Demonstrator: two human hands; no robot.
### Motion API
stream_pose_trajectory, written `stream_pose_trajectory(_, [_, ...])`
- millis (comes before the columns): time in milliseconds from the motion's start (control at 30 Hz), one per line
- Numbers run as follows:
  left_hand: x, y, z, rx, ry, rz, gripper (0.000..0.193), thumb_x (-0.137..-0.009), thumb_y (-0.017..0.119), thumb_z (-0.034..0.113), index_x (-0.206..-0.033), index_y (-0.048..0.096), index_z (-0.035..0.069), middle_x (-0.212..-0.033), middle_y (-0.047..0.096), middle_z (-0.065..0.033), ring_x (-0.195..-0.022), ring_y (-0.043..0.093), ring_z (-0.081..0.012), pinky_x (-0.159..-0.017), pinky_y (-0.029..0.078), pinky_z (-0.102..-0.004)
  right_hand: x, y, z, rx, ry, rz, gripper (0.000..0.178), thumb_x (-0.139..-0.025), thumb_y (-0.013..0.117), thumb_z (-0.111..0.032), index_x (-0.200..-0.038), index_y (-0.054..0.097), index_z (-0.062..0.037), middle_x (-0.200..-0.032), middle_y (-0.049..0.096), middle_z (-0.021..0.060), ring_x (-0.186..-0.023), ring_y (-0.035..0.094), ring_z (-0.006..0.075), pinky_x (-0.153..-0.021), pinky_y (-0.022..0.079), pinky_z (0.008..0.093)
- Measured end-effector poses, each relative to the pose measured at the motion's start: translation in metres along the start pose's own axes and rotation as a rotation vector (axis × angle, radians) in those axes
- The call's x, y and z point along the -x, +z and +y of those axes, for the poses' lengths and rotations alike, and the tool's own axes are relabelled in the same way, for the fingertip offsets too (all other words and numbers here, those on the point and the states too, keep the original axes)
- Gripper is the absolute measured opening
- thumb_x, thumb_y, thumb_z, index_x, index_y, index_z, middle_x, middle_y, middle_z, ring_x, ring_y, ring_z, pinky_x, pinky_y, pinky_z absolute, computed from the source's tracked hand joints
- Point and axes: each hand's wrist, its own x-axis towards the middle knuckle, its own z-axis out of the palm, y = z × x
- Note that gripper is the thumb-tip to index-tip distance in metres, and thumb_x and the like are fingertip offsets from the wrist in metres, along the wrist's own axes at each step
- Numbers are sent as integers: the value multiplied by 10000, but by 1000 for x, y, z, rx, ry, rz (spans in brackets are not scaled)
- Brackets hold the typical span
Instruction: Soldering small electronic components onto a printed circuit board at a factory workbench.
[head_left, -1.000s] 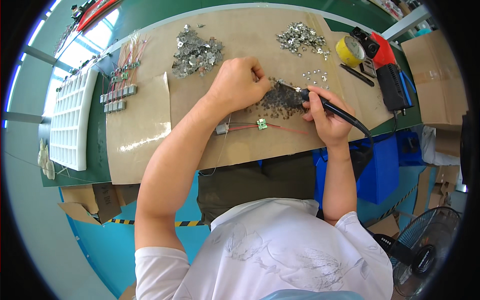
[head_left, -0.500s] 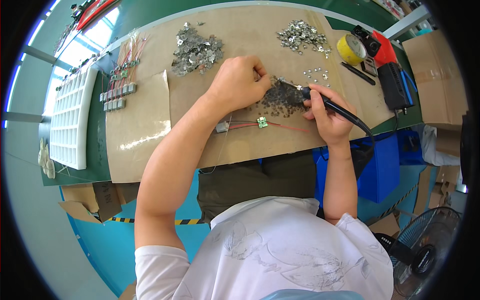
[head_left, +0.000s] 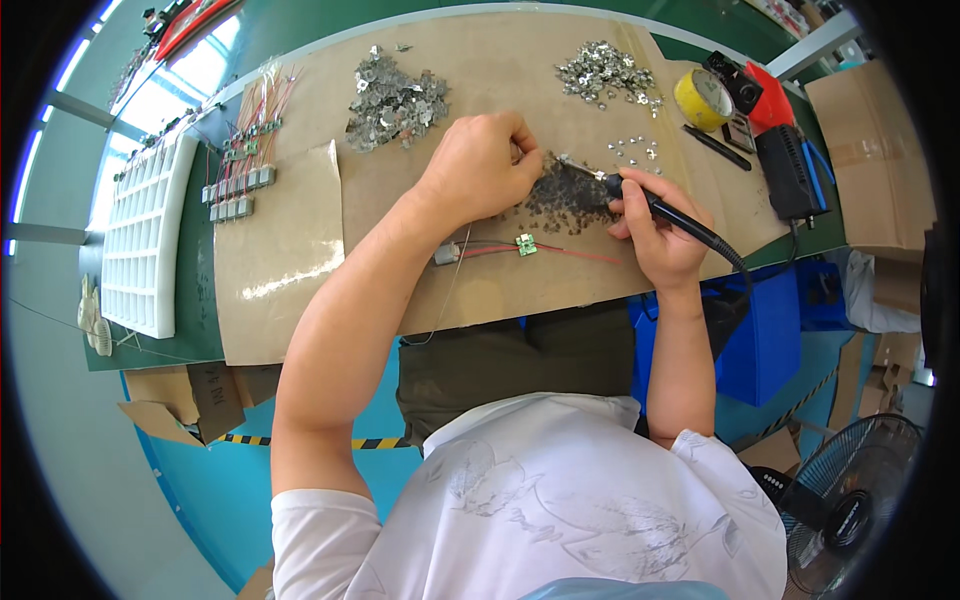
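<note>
My right hand grips a soldering iron by its black handle. Its metal tip points left over a dark, scorched patch scattered with small bits. Facing it, my left hand is closed in a pinch, fingertips close to the tip. A thin length of solder wire trails from under that hand toward the table's front edge. Just below lie a small grey motor and a green circuit board with red and black leads. What sits right at my left fingertips is too small to make out.
Flat metal pieces and shiny small parts are heaped at the back. Wired motors and a white compartment tray stand left. To the right are yellow tape, a black tool and a black soldering station.
Both hands stay almost in place, the left still pinched and the right still on the soldering iron. The whole view has shifted very slightly.
</note>
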Motion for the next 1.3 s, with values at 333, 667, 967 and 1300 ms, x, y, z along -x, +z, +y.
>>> stream_pose_trajectory(333, [-3,-3,-2,11,-36,49,179,-849,762,170,-887,734,-2,-698,710,-105,-630,691,-190,-639,561,-340,-1,1,6,-43,-47,44,164,-968,730,-47,-1117,752,17,-798,751,76,-581,684,76,-529,524,198])
stream_pose_trajectory(667, [-3,9,-7,123,-56,110,208,-864,752,162,-884,708,-40,-721,715,-129,-681,719,-218,-664,581,-357,7,-5,-5,20,-68,-21,241,-1024,661,-66,-1250,696,9,-802,760,95,-586,664,91,-572,544,224])
stream_pose_trajectory(967, [-8,-1,-11,375,-245,64,233,-1064,590,190,-1149,608,-26,-653,660,-67,-567,628,-129,-539,512,-318,15,9,-49,309,-297,-307,462,-734,890,-11,-1144,680,-47,-979,746,132,-872,707,317,-777,562,378])
stream_pose_trajectory(1300, [-7,-20,5,487,-344,-144,275,-918,478,21,-980,731,-66,-769,729,-109,-585,671,-155,-584,561,-307,22,20,-39,328,-398,-281,468,-722,832,109,-1135,668,-40,-861,713,111,-763,642,296,-676,526,382])
